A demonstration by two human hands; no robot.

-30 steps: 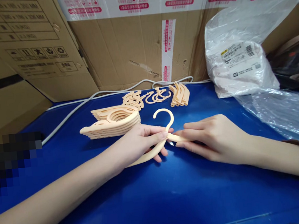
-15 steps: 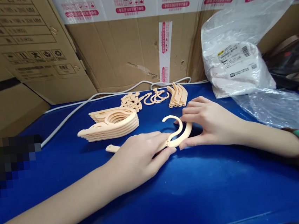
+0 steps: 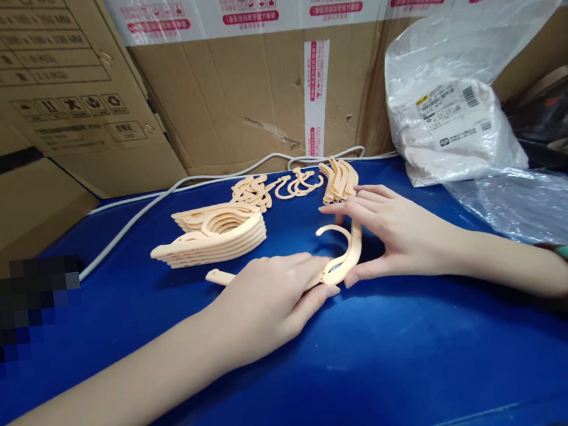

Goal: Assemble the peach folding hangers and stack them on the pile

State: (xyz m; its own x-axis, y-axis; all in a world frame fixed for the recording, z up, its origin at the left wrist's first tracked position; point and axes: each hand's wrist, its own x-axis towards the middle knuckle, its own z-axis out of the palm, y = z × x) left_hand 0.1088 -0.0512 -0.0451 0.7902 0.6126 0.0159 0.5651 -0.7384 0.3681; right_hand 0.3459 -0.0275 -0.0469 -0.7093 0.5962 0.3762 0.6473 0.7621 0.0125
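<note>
The left hand (image 3: 277, 297) is curled closed around one arm of a cream hanger (image 3: 352, 256), whose tip pokes out beyond the knuckles. The right hand (image 3: 393, 226), thumb and fingers bowed apart, holds the other arm, bent up alongside the hook (which curls toward the left). The hanger is low over the blue bench (image 3: 404, 369), in front of a stack of folded hangers (image 3: 222, 247) and a bundle of curved pieces (image 3: 340, 181).

Two hands (image 3: 275, 301), one held hanger (image 3: 352, 256), one hanger stack (image 3: 222, 248), three part piles (image 3: 340, 179), one labelled bag (image 3: 458, 142)
</note>
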